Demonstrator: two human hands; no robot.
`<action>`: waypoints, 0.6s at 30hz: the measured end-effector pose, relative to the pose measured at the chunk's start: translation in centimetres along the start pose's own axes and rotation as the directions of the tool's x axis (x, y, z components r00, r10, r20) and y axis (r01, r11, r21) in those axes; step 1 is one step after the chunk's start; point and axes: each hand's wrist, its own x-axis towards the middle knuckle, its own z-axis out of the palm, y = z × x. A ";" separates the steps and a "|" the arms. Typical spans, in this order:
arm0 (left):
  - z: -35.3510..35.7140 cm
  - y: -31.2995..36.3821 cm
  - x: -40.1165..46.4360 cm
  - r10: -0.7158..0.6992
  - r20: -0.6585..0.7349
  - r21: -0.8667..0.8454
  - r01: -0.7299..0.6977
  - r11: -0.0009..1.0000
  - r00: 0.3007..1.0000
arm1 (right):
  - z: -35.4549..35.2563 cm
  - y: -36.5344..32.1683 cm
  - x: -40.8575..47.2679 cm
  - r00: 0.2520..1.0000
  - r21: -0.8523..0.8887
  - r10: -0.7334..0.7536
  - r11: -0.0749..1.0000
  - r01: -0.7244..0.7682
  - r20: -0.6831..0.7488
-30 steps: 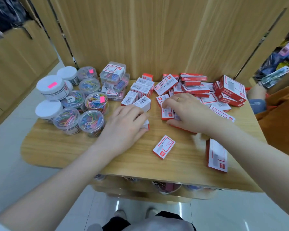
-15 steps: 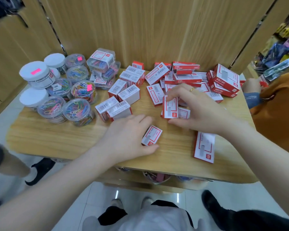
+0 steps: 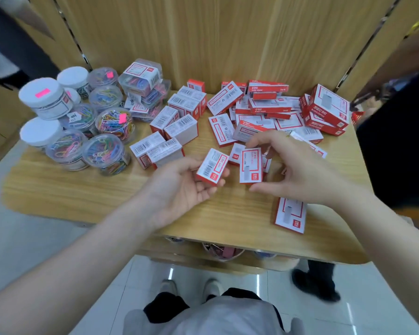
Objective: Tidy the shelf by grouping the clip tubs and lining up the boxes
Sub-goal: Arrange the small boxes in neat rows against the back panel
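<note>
Partly hidden under the right hand [image 3: 300, 170], a few small boxes lie jumbled, their print too small to read. That hand pinches one red-and-white staple box [image 3: 250, 165] upright between thumb and fingers, grip clamped on it. At nine o'clock from it, the left hand [image 3: 184, 187], palm up, holds a second box [image 3: 212, 166] with fingers curled round it. Both hover above the shelf [image 3: 58, 189]. Clear clip tubs [image 3: 82, 122] of coloured clips cluster at ten o'clock; loose boxes [image 3: 271, 110] sprawl at one o'clock.
</note>
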 end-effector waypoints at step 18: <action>2.1 -2.7 2.5 0.321 0.341 0.940 -0.312 -0.141 0.884 | -3.8 3.5 -4.3 0.961 -0.168 0.277 0.947 -0.274 -0.006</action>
